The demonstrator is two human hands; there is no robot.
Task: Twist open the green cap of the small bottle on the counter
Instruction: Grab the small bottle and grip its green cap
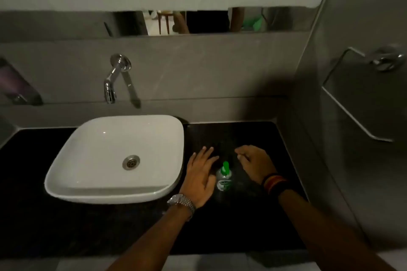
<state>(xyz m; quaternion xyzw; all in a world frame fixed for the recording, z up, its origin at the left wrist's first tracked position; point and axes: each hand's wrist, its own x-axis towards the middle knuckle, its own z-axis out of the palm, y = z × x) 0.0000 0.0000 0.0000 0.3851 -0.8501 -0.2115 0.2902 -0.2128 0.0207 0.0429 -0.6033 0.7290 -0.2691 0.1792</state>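
Note:
A small clear bottle with a green-and-white label stands upright on the black counter, right of the basin. Its green cap sits on top. My left hand lies flat just left of the bottle, fingers spread, thumb close to the bottle's side; whether it touches is unclear. My right hand hovers just right of the cap, fingers loosely curled, holding nothing. A silver watch is on the left wrist and striped bands are on the right wrist.
A white square basin sits on the counter's left part, with a chrome wall tap above it. A grey wall with a towel ring closes in on the right. A mirror strip runs along the back wall.

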